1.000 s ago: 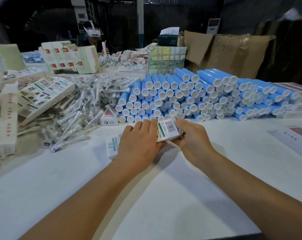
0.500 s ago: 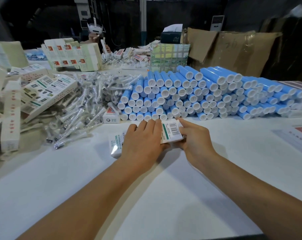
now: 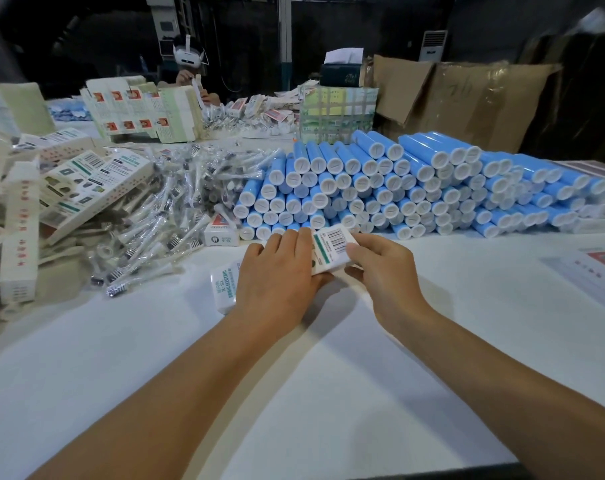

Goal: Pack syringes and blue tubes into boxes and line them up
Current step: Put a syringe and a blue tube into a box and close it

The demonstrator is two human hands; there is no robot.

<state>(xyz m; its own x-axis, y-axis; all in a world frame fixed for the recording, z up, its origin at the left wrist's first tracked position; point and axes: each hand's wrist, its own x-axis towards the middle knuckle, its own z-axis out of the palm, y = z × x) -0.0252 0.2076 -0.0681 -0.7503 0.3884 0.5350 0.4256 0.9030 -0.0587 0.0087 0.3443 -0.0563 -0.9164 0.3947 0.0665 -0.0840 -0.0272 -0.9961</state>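
While the box [image 3: 332,249] has barely shifted since a second ago, both hands keep hold: left hand [image 3: 279,271] draped over its middle, right hand [image 3: 384,268] pinching the barcode end, just before the blue tubes [image 3: 380,181]. Closing looks nearly finished.

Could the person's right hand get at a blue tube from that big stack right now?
Probably yes. The stack of blue tubes lies just beyond the right hand with nothing between, but that hand and the left hand are holding the box, so it must let go first.
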